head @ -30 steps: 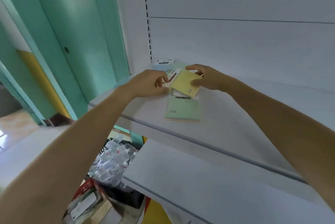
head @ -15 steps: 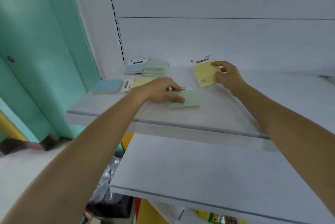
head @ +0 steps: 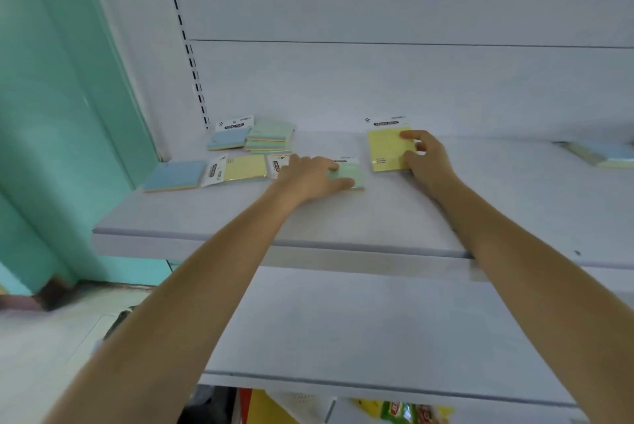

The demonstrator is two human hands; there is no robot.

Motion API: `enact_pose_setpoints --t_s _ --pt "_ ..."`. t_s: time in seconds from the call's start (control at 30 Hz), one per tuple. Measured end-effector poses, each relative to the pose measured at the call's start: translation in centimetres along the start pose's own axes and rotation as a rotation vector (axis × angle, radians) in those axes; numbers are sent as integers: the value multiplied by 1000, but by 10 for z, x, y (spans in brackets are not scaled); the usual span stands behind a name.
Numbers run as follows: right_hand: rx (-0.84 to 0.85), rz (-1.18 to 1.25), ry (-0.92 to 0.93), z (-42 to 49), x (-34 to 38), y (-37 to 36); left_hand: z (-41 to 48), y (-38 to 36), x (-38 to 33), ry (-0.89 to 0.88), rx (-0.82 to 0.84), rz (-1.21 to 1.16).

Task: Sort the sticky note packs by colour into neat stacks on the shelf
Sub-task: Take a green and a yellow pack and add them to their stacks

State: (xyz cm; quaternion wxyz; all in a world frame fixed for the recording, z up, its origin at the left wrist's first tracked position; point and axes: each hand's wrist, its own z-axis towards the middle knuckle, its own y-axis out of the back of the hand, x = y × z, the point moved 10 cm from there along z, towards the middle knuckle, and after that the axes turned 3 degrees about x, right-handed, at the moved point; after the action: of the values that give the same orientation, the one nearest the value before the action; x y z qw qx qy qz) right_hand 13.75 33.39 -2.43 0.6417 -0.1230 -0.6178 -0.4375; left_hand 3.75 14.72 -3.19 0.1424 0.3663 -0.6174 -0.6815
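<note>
- Since half a second ago, the yellow pack (head: pixel 389 151) has come down from a tilted, lifted pose to lie flat on the shelf (head: pixel 343 218), and the view has drawn a little closer; the left hand is in the same place as before.
- The right hand (head: pixel 427 163) curls around the yellow pack's right edge, thumb and fingers pinching that edge, with the pack's white header card pointing toward the back wall.
- The left hand (head: pixel 314 176) lies palm down, fingers pressed flat on a green pack (head: pixel 351 175) just left of the yellow one; the two packs are close but apart.
- Further left on the shelf sits a second yellow pack (head: pixel 245 168) with its header card turned sideways, and beside it a blue pack (head: pixel 173 176) near the shelf's left end.
- Behind those, against the wall, a small blue pack (head: pixel 228 139) lies next to a loose stack of green packs (head: pixel 271 135).
- At the far right edge another pack (head: pixel 603 154), blue and pale yellow, lies on the shelf, blurred.
</note>
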Motion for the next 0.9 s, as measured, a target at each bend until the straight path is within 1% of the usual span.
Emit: enact_pose_setpoints --t_s 0.13,0.37,0.47,0.57,0.7,0.9 --pt "-17 1 -4 -1 -3 3 4 10 -4 37 12 -223" --pt "-94 9 6 -3 -1 13 18 9 3 95 -52 -667" --pt "-108 68 -11 -3 -2 16 20 11 7 105 -147 -745" --pt "-116 127 -35 -4 -2 38 26 10 -2 93 -218 -813" --pt "-105 67 -27 -14 -8 93 35 4 -56 34 -244 -905" --pt "-187 17 -58 -34 -52 230 43 -16 -201 -142 -240 -954"
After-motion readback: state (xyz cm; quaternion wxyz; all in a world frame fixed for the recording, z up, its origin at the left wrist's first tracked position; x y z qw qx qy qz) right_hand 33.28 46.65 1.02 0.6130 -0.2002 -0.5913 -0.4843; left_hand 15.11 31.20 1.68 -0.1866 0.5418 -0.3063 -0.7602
